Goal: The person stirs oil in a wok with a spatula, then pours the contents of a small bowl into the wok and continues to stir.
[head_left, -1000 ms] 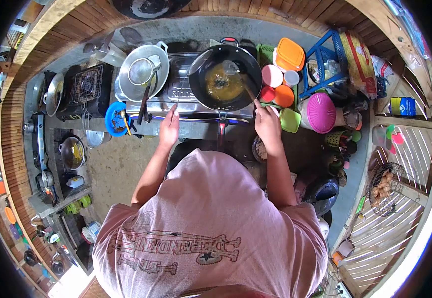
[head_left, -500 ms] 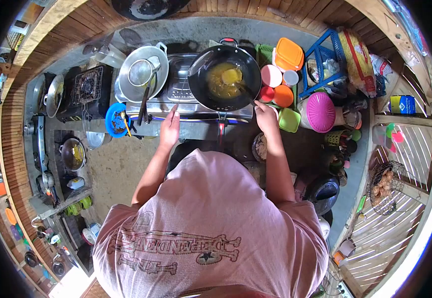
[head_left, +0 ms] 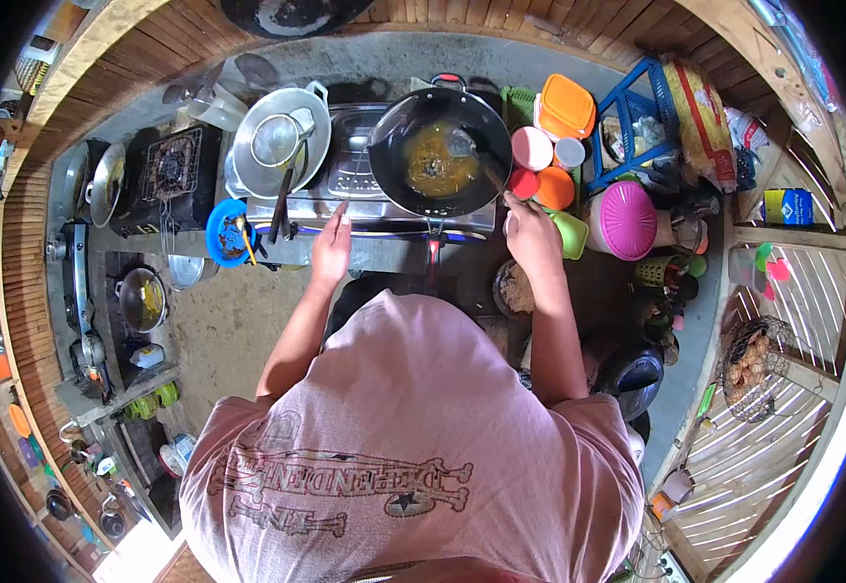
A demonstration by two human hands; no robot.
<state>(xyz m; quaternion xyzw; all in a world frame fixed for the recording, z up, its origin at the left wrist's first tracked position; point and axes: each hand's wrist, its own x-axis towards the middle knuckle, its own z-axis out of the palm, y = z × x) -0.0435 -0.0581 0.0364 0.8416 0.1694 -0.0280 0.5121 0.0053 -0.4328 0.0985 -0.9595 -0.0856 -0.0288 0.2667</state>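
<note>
One ladle slants into the wok — right hand grip clamped on its handle, left hand open.

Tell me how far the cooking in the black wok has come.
Done: yellow-brown food lies in the wok on the stove. In hand: the right hand holds a ladle in the food; the left hand rests at the stove's front. Left: probably more stirring, then dishing out.

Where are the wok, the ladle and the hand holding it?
wok [head_left: 394,160], head view, on its black inner wall, left side.
ladle [head_left: 483,170], head view, midway along its handle.
right hand [head_left: 532,236], head view, on the back of the hand.
</note>
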